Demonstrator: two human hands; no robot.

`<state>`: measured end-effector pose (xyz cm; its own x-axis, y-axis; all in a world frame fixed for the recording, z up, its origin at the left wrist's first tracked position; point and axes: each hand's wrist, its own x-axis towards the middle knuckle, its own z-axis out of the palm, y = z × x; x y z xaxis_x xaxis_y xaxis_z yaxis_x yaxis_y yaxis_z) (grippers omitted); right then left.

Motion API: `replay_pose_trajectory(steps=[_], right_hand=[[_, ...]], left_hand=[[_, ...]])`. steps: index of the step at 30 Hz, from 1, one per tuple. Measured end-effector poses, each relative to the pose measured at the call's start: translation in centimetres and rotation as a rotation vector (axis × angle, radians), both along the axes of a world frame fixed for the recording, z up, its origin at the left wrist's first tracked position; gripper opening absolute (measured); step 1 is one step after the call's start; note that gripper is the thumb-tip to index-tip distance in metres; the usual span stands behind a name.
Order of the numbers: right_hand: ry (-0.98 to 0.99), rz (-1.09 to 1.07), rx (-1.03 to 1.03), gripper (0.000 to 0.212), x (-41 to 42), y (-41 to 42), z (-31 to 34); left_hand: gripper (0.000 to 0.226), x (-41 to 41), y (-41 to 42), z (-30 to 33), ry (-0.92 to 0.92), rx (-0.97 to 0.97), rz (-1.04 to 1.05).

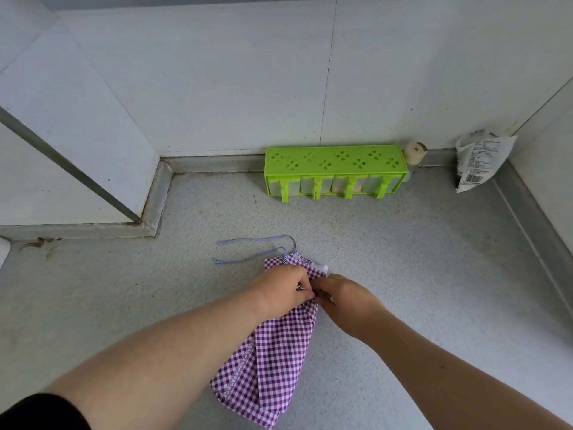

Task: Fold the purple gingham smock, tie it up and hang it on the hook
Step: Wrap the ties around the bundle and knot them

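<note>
The purple gingham smock point(273, 361) lies folded into a long narrow bundle on the grey speckled counter point(403, 274). Its pale striped tie strings point(248, 251) trail out to the left from the far end. My left hand point(282, 291) and my right hand point(344, 301) meet over the upper part of the bundle. The fingers of both pinch the cloth or a string at the same spot; what exactly lies between them is hidden. No hook is in view.
A lime green spice rack point(336, 170) with clear drawers stands against the white tiled back wall. A small round jar point(415, 152) sits beside it, and a crumpled printed bag point(479, 159) leans in the right corner. A wall corner point(145, 193) juts in at the left.
</note>
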<state>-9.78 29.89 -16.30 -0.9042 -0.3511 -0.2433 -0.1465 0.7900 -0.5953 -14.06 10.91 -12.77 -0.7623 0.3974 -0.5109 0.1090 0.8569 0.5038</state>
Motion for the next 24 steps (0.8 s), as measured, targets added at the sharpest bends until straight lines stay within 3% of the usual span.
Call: replay_pose_trajectory(steps=[10,14,20,24], right_hand=[[-0.019,0.015,0.056,0.006,-0.6,1.7,1.3],[-0.022,-0.074,0.127,0.01,0.0,2.9,0.5],[0.133,-0.094,-0.017,0.009,-0.6,1.1,1.3],[0.126,-0.198,-0.061,0.009,-2.2,-1.1,1.5]], left_hand=[[0.008,0.0,-0.9,0.3,0.015,-0.006,-0.051],[0.009,-0.4,-1.8,0.2,0.008,-0.025,-0.087],[0.008,-0.3,-1.9,-0.4,0.033,-0.007,-0.092],[0.005,-0.3,-1.4,-0.6,0.072,0.04,-0.048]])
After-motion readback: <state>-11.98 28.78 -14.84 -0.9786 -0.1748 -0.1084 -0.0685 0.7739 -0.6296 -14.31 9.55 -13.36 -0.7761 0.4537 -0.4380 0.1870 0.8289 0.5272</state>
